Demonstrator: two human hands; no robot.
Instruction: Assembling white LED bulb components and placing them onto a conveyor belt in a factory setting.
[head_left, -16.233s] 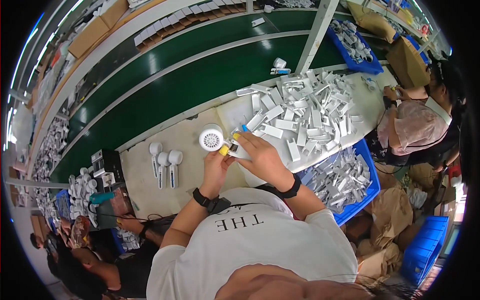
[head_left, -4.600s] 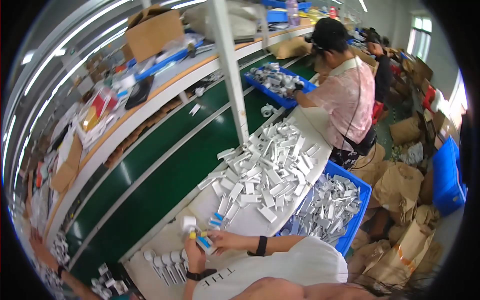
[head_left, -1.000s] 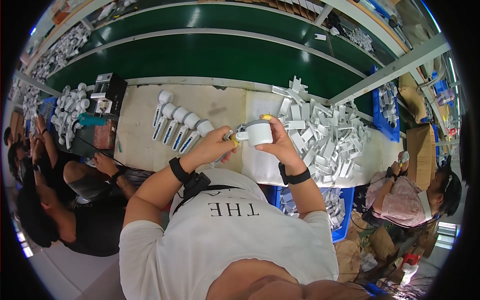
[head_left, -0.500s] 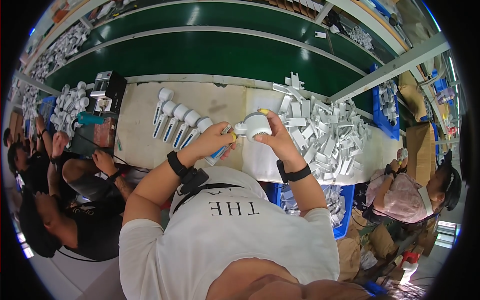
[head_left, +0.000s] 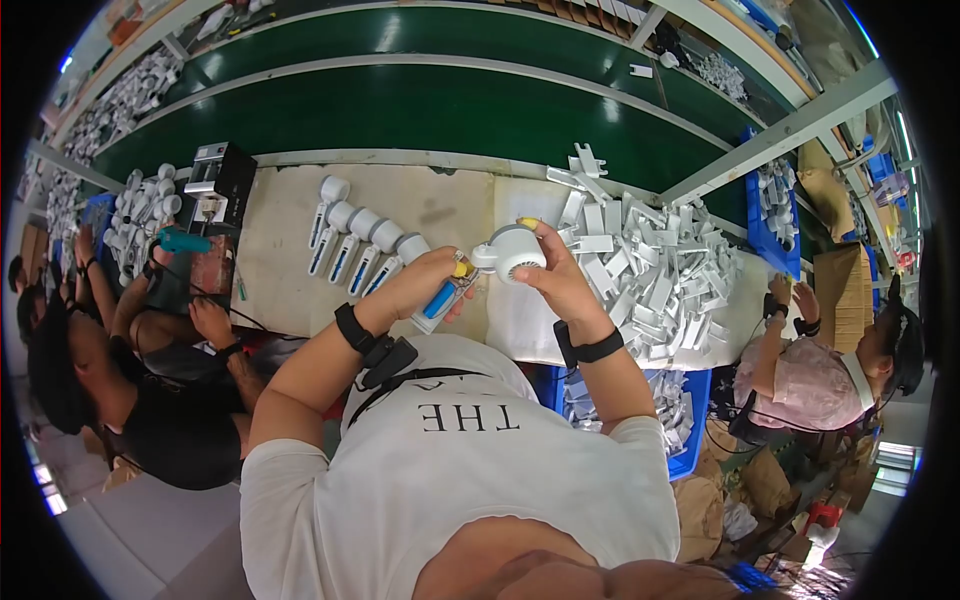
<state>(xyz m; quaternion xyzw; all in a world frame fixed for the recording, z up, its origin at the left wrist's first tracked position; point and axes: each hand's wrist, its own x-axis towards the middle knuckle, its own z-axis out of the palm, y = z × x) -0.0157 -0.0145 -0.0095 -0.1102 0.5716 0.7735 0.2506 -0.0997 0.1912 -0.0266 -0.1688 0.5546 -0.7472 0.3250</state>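
My right hand (head_left: 562,285) is closed around the round white head of a small handheld fan (head_left: 510,250), with its vented side toward me and a grey band at the top. My left hand (head_left: 425,282) grips the fan's open white handle (head_left: 430,318), where a blue cylindrical battery (head_left: 438,300) shows below the fingers. Yellow covers sit on some fingertips of both hands. Between the hands, the head's short neck points at the handle; my left fingers hide whether they join. Left of my hands lies a slanting row of several similar fans (head_left: 365,228), blue batteries showing in their handles.
White plastic handle shells (head_left: 640,270) are heaped on the table right of my hands. Below that edge stands a blue bin (head_left: 690,455) with more pieces. A black-and-silver machine (head_left: 218,185) and a teal power tool (head_left: 184,240) are at left. Co-workers sit on both sides.
My left hand has tilted the handle slightly, baring more of the blue battery. The left co-worker has reached to the teal tool; the right co-worker's hands have risen.
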